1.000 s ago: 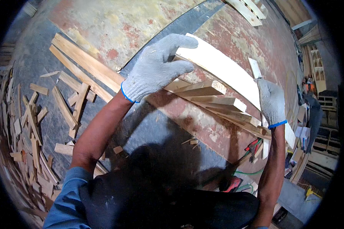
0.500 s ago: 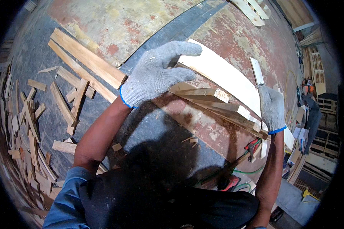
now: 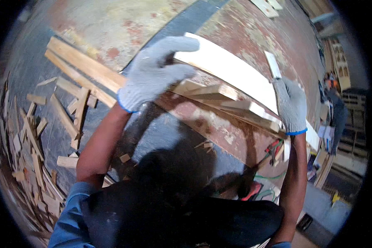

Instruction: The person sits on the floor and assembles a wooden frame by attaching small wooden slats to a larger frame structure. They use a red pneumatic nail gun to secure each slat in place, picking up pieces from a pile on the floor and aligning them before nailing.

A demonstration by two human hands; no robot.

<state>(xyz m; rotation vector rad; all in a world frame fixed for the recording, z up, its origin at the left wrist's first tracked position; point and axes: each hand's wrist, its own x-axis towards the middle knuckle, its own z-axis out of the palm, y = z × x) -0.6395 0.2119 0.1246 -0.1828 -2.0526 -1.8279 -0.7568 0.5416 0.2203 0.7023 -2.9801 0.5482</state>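
Note:
A long, pale wooden board (image 3: 231, 68) slants across the middle between my two hands, its left end farther away. My left hand (image 3: 151, 70), in a grey knit glove with a blue cuff, clasps that left end, forefinger over the face and thumb along the near edge. At the right end, my gloved right hand (image 3: 292, 105) has its fingers curled around the board. Several wooden pieces (image 3: 217, 93) lie under and in front of the board, their cut ends toward me. Just beyond my right hand sticks up a short pale strip (image 3: 272, 65); whether I touch it cannot be seen.
Two long planks (image 3: 84, 64) lie at the left, with a heap of wood offcuts (image 3: 35, 136) nearer. A red tool (image 3: 252, 192) and a green hose (image 3: 266, 177) are on the floor by my right forearm. Wooden frames (image 3: 355, 107) stand along the right side.
My hands and the board have shifted a little left and away from me across the floor. Both grips look the same. The whole view has also turned slightly.

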